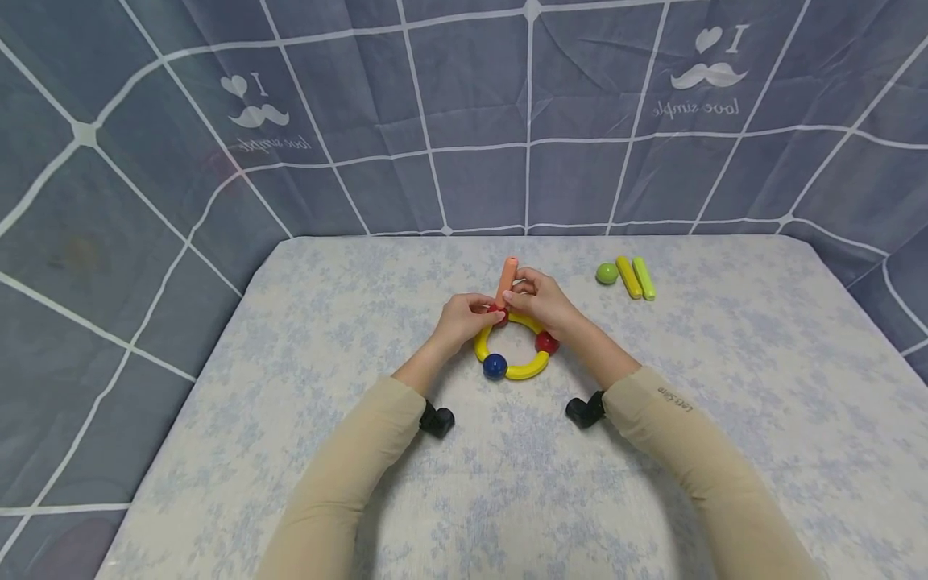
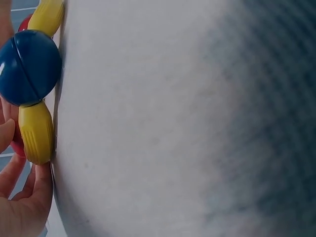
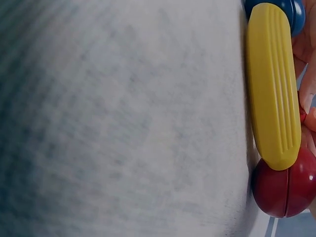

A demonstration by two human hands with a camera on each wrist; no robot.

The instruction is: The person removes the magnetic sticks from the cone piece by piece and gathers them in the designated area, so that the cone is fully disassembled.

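On the table lies a ring of curved yellow rods (image 1: 529,369) joined by a blue ball (image 1: 495,366) at the near left, a red ball (image 1: 547,343) at the right and another red ball (image 1: 498,316) at the far side. My left hand (image 1: 458,321) holds that far red ball between thumb and fingers. An orange rod (image 1: 507,280) stands up from the same ball, its lower end against it. My right hand (image 1: 542,303) pinches this rod low down. In the left wrist view, the blue ball (image 2: 32,68) sits between two yellow pieces.
At the back right lie a green ball (image 1: 606,274), a dark yellow rod (image 1: 628,277) and a lime-green rod (image 1: 644,279). A patterned cloth covers the table (image 1: 348,322). Behind it hangs a grey checked curtain (image 1: 478,105). Black wrist devices (image 1: 437,420) sit under both forearms.
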